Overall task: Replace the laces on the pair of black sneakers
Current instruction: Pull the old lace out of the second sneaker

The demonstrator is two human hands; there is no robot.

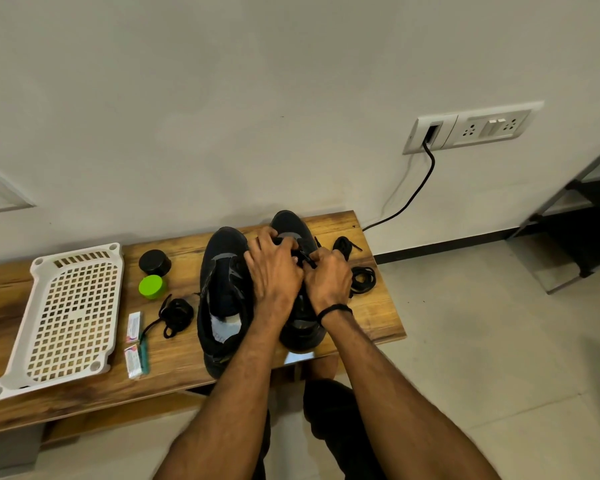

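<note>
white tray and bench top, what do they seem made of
White tray: looks like moulded plastic, matte, with a uniform grid of square holes. Bench top: wood or wood-look laminate, slightly glossy; brown grain streaks show, but which cannot be told.

A lace coil (362, 278) fills the narrow bench (378, 317) strip right of the shoes (222, 271). Leftward, jars (155, 262), a lace bundle (177, 315) and packets (133, 327) block the way.

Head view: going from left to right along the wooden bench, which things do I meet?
White tray → green jar → unlaced sneaker → left hand → right hand → coiled lace.
</note>
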